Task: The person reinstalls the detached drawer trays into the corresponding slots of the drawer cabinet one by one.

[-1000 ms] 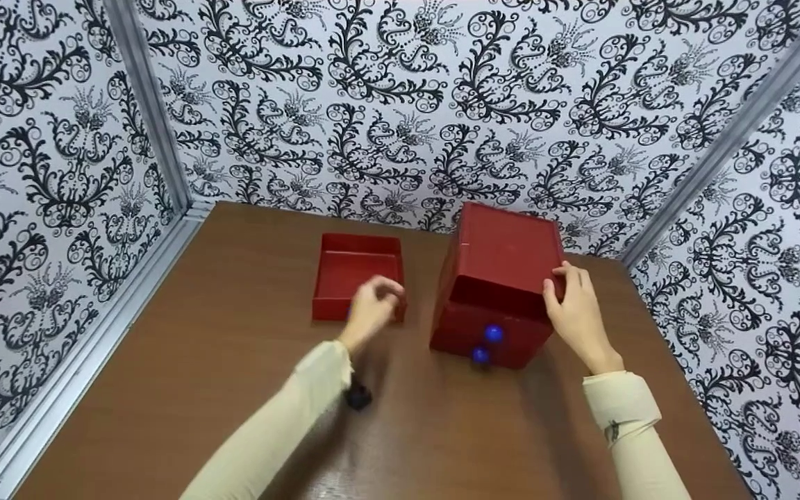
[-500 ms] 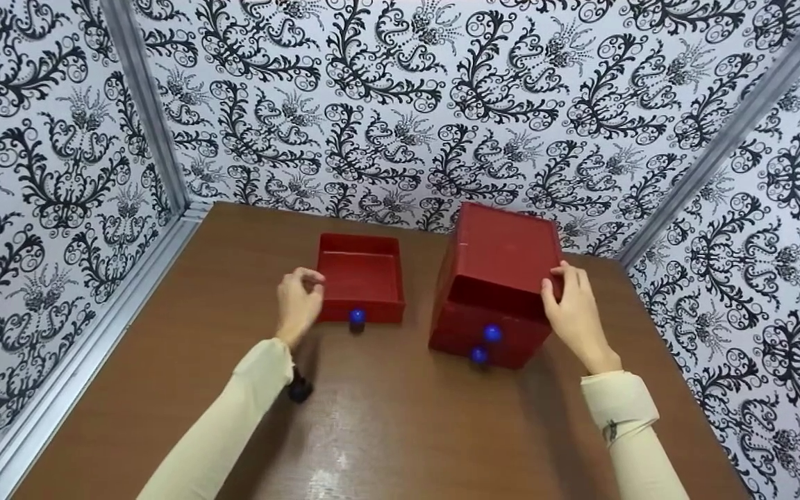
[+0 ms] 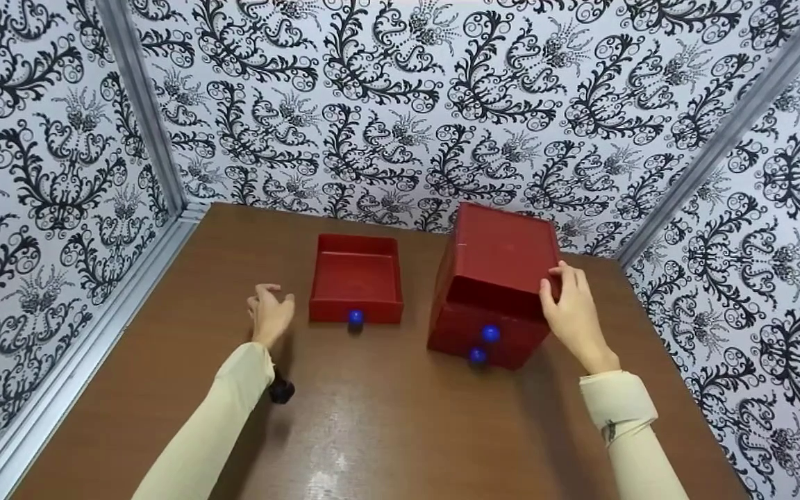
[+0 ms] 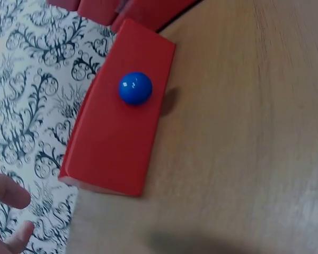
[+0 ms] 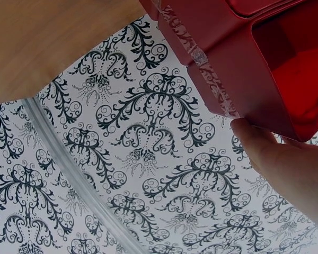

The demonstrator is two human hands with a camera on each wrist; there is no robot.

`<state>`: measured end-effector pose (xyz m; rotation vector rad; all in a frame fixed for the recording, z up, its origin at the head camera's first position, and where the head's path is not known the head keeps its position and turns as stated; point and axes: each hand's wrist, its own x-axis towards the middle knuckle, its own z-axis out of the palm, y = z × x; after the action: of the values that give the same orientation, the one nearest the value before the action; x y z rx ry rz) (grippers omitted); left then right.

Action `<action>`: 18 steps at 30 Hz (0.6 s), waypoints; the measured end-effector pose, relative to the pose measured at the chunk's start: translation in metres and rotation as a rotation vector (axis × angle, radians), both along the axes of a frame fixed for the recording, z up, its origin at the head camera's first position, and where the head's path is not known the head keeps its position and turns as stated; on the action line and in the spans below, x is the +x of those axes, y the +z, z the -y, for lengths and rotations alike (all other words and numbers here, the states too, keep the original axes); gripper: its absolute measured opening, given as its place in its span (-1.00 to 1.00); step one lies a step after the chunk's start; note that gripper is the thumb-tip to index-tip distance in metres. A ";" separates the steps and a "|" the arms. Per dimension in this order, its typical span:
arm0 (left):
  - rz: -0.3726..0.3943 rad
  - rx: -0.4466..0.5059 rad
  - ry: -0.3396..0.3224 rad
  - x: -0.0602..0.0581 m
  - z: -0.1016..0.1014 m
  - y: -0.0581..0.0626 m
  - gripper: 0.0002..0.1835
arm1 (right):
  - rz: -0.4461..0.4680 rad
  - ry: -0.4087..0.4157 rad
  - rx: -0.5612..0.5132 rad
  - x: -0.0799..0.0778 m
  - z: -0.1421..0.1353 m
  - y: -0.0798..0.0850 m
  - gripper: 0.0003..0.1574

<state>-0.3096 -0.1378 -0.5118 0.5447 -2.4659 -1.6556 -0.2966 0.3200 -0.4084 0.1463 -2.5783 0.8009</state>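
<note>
A red drawer (image 3: pixel 330 310) with a round blue knob (image 3: pixel 355 317) stands on the table, its inside bare. To its left my left hand (image 3: pixel 272 319) hovers, fingers loosely spread and holding nothing; its fingertips (image 4: pixel 10 191) show at the lower left of the left wrist view. A red drawer cabinet (image 3: pixel 504 243) stands to the right, its top slot vacant and two blue knobs (image 3: pixel 490 333) on the drawers below. My right hand (image 3: pixel 575 316) grips the upper right front corner of this cabinet, also seen as a red side wall (image 5: pixel 233 69) in the right wrist view.
The brown wooden table (image 3: pixel 400 423) has patterned wallpaper walls (image 3: pixel 386 104) at its back and sides, with grey metal posts (image 3: pixel 143 104) in the corners. A small black device (image 3: pixel 280 391) hangs under my left wrist.
My left hand has moved left, away from the front of the drawer, and its fingers have spread. The drawer, the cabinet and my right hand stay in place.
</note>
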 end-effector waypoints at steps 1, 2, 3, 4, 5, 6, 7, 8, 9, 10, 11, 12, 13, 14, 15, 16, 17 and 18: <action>0.022 0.014 -0.015 0.000 0.001 -0.002 -0.57 | 0.000 0.000 -0.001 0.000 0.000 0.000 -0.55; 0.041 0.024 -0.026 0.000 0.002 -0.004 -0.55 | -0.002 0.000 -0.002 0.000 0.000 0.000 -0.56; 0.058 0.032 -0.037 -0.001 0.003 -0.006 -0.54 | -0.004 0.000 -0.002 0.000 0.000 0.000 -0.56; 0.074 0.039 -0.048 -0.001 0.004 -0.007 -0.52 | -0.006 -0.001 -0.003 0.000 0.000 -0.001 -0.56; 0.087 0.047 -0.057 -0.001 0.005 -0.009 -0.51 | -0.008 0.000 -0.004 0.000 0.000 -0.001 -0.56; 0.100 0.053 -0.066 -0.002 0.005 -0.011 -0.49 | -0.010 -0.001 -0.004 0.001 0.000 -0.001 -0.56; 0.113 0.053 -0.074 -0.002 0.006 -0.012 -0.47 | -0.012 -0.001 -0.004 0.001 0.000 -0.001 -0.56; 0.124 0.051 -0.079 -0.003 0.007 -0.014 -0.45 | -0.010 -0.002 -0.005 0.001 0.000 -0.001 -0.55; 0.133 0.048 -0.082 -0.004 0.007 -0.015 -0.43 | -0.006 -0.003 -0.006 0.001 0.000 -0.002 -0.55; 0.140 0.042 -0.084 -0.004 0.007 -0.017 -0.42 | -0.004 -0.004 -0.006 0.001 0.000 -0.002 -0.55; 0.142 0.031 -0.087 -0.005 0.008 -0.018 -0.41 | -0.001 -0.005 -0.006 0.001 0.000 -0.002 -0.54; 0.145 0.015 -0.091 -0.006 0.008 -0.019 -0.40 | 0.003 -0.006 -0.004 0.001 0.000 -0.002 -0.54; 0.146 0.005 -0.094 -0.006 0.008 -0.020 -0.40 | 0.009 -0.006 -0.005 0.001 0.000 -0.002 -0.54; 0.146 -0.001 -0.097 -0.007 0.008 -0.021 -0.41 | 0.013 -0.006 -0.004 0.001 -0.001 -0.002 -0.54; 0.147 -0.005 -0.103 -0.007 0.008 -0.021 -0.42 | 0.016 -0.007 -0.003 0.001 -0.001 -0.001 -0.53; 0.148 -0.004 -0.111 -0.007 0.007 -0.022 -0.42 | 0.018 -0.006 -0.002 0.001 -0.001 -0.001 -0.53; 0.149 0.006 -0.120 -0.007 0.007 -0.022 -0.44 | 0.020 -0.006 -0.001 0.001 -0.001 -0.001 -0.53; 0.153 0.022 -0.128 -0.007 0.006 -0.022 -0.45 | 0.020 -0.006 0.000 0.001 -0.001 -0.001 -0.53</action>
<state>-0.3167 -0.1443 -0.5340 0.5457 -2.6455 -1.7511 -0.2957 0.3207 -0.4096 0.1307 -2.5958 0.8046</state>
